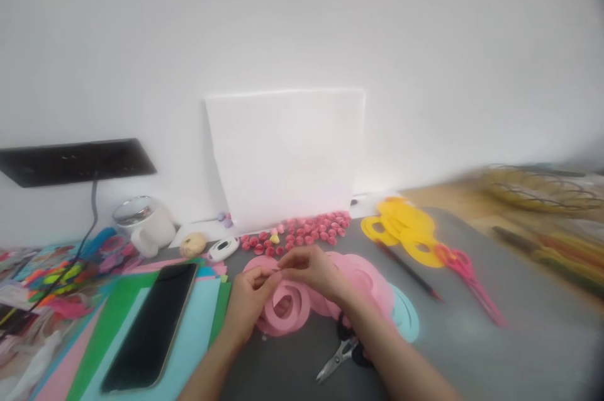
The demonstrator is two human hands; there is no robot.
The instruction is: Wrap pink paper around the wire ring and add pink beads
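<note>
My left hand [252, 293] and my right hand [311, 270] meet at the fingertips over the middle of the grey mat. Both pinch the end of a pink paper spiral [295, 311], which hangs in a loose coil below my fingers. Under and behind my right wrist lie more pink paper spirals [365, 278], with light blue ones [406, 313] at their right edge. Small rolled pink paper roses [311, 232] stand in a cluster just beyond my hands, a pale yellow piece [274, 238] among them. Black-handled scissors [337, 360] lie partly under my right forearm.
A black phone [151, 325] rests on coloured paper sheets [111, 319] at left. Behind stand a white mug [146, 228] and a white board [287, 158] against the wall. Yellow paper spirals [406, 225], a pencil [408, 270] and pink scissors [472, 281] lie at right.
</note>
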